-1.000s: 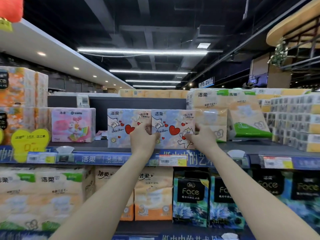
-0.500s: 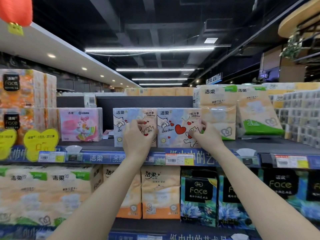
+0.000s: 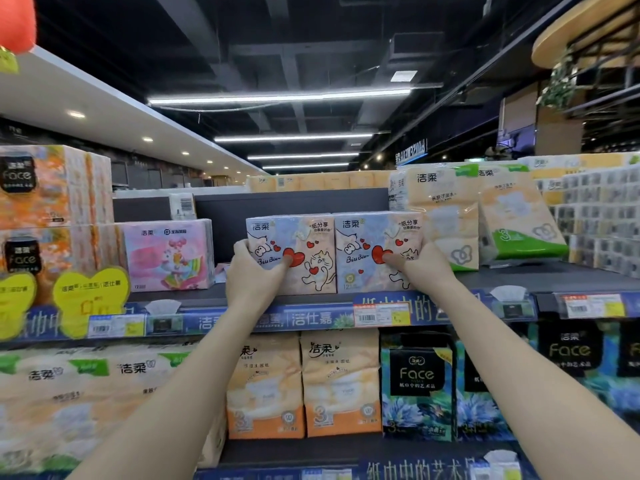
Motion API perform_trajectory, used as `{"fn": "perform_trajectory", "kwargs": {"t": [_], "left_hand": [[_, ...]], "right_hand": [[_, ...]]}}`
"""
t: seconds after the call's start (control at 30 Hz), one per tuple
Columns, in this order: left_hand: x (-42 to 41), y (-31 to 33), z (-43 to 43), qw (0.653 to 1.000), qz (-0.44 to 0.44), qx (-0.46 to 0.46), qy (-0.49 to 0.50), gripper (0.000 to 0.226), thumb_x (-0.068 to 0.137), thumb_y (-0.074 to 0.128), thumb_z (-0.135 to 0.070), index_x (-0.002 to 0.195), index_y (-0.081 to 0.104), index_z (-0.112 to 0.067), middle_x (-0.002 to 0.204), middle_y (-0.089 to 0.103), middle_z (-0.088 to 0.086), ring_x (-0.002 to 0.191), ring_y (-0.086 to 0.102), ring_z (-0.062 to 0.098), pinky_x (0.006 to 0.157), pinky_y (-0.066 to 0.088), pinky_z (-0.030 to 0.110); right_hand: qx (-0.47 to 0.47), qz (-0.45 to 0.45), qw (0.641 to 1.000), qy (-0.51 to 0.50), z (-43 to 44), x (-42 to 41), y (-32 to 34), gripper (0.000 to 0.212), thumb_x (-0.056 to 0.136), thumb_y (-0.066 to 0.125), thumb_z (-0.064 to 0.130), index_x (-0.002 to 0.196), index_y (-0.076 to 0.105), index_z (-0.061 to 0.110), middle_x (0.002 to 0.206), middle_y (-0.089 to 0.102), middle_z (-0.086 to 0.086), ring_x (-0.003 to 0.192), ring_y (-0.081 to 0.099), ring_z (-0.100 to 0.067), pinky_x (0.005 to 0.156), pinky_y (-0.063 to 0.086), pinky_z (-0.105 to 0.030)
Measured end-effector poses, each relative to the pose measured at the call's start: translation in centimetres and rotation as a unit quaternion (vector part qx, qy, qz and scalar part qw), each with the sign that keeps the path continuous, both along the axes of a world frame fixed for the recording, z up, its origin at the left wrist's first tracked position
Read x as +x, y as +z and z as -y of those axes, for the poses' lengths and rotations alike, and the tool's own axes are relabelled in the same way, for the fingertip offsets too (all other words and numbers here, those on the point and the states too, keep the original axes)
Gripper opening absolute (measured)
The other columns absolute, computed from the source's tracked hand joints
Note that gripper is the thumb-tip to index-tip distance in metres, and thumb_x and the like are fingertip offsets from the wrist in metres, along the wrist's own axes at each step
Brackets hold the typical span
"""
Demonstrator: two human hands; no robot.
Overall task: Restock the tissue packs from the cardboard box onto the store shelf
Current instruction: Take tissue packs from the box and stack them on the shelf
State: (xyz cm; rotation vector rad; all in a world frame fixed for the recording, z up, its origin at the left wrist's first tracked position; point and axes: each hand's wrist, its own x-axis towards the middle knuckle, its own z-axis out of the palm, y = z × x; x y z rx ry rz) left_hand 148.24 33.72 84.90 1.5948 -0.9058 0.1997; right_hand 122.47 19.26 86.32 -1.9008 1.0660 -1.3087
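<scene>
Left hand (image 3: 254,271) grips one heart-print pack (image 3: 298,252), right hand (image 3: 420,266) its twin (image 3: 372,252), both standing at the shelf (image 3: 502,278) front; push them back together, kept touching and square.

Up top there's a red lantern (image 3: 15,24) in the corner, long ceiling light strips (image 3: 277,97), and a hanging plant (image 3: 557,86) far right.
</scene>
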Motion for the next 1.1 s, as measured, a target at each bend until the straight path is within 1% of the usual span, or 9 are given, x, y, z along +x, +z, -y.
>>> {"fn": "perform_trajectory", "kwargs": {"t": [0.17,0.33,0.43,0.53,0.6,0.67,0.73,0.87,1.1], "left_hand": [[0.5,0.2,-0.1,0.999,-0.019,0.008,-0.032,0.076,0.076,0.086,-0.05,0.13,0.041,-0.02,0.114,0.06,-0.004,0.104,0.061,0.02,0.092,0.056,0.043],[0.6,0.7,-0.5,0.997,-0.03,0.047,-0.057,0.076,0.081,0.084,-0.047,0.133,0.036,-0.018,0.114,0.058,-0.004,0.104,0.058,0.021,0.089,0.051,0.041],[1.2,1.5,-1.2,0.996,-0.024,0.07,-0.059,0.086,0.081,0.083,-0.049,0.143,0.034,-0.014,0.121,0.059,0.002,0.113,0.059,0.025,0.092,0.048,0.04],[1.4,1.7,-2.0,0.998,0.006,0.061,-0.018,0.102,0.08,0.082,-0.052,0.155,0.025,-0.011,0.148,0.05,0.013,0.134,0.051,0.034,0.106,0.046,0.05],[1.0,1.3,-2.9,0.996,0.075,0.049,0.019,0.095,0.084,0.078,-0.051,0.155,0.029,-0.011,0.15,0.048,0.013,0.136,0.048,0.035,0.107,0.046,0.052],[0.4,0.9,-3.8,0.987,0.153,0.042,0.031,0.08,0.089,0.073,-0.048,0.151,0.037,-0.013,0.148,0.049,0.01,0.135,0.048,0.033,0.106,0.047,0.049],[-0.2,0.5,-4.9,0.978,0.205,0.046,0.014,0.067,0.092,0.069,-0.042,0.148,0.044,-0.013,0.149,0.048,0.009,0.135,0.047,0.031,0.108,0.045,0.045],[-1.2,-0.4,-7.4,0.965,0.247,0.076,-0.043,0.053,0.094,0.064,-0.038,0.141,0.052,-0.017,0.145,0.05,0.004,0.131,0.049,0.028,0.108,0.044,0.041],[-3.5,-4.5,-14.7,0.919,0.355,0.163,-0.049,0.048,0.094,0.06,-0.038,0.138,0.059,-0.02,0.144,0.058,0.004,0.129,0.054,0.027,0.107,0.043,0.042]], "right_hand": [[0.0,-0.012,1.0,-0.018,-0.4,0.0,0.1,0.082,0.081,0.085,0.038,0.147,0.041,0.018,0.134,0.065,-0.007,0.119,0.062,-0.031,0.101,0.05,-0.04],[0.019,-0.062,0.997,-0.045,-1.1,0.0,0.5,0.079,0.083,0.082,0.045,0.142,0.044,0.011,0.115,0.069,-0.007,0.105,0.063,-0.028,0.086,0.05,-0.035],[0.029,-0.076,0.994,-0.068,-1.8,0.0,0.9,0.09,0.083,0.082,0.046,0.149,0.034,0.009,0.14,0.059,-0.011,0.124,0.058,-0.032,0.091,0.047,-0.036],[-0.006,-0.067,0.992,-0.104,-3.2,0.3,0.8,0.098,0.079,0.082,0.051,0.151,0.03,0.011,0.144,0.054,-0.009,0.127,0.056,-0.031,0.098,0.05,-0.042],[-0.043,-0.064,0.986,-0.149,-4.8,0.7,0.3,0.103,0.076,0.079,0.058,0.155,0.028,0.015,0.144,0.054,-0.009,0.128,0.056,-0.031,0.101,0.051,-0.047],[-0.084,-0.086,0.976,-0.18,-6.2,1.3,-0.6,0.092,0.08,0.073,0.056,0.154,0.033,0.018,0.145,0.055,-0.008,0.131,0.054,-0.031,0.105,0.049,-0.049],[-0.12,-0.112,0.971,-0.173,-8.3,2.0,-1.2,0.07,0.088,0.069,0.042,0.148,0.045,0.015,0.148,0.053,-0.01,0.136,0.05,-0.032,0.11,0.046,-0.049],[-0.132,-0.169,0.969,-0.119,-13.1,3.0,-2.5,0.041,0.1,0.055,0.016,0.14,0.058,0.007,0.141,0.061,-0.013,0.13,0.055,-0.031,0.11,0.045,-0.042],[-0.138,-0.318,0.937,-0.041,-20.7,4.4,-6.7,0.045,0.103,0.052,0.024,0.146,0.055,0.014,0.144,0.061,-0.008,0.131,0.057,-0.028,0.106,0.05,-0.043]]}}
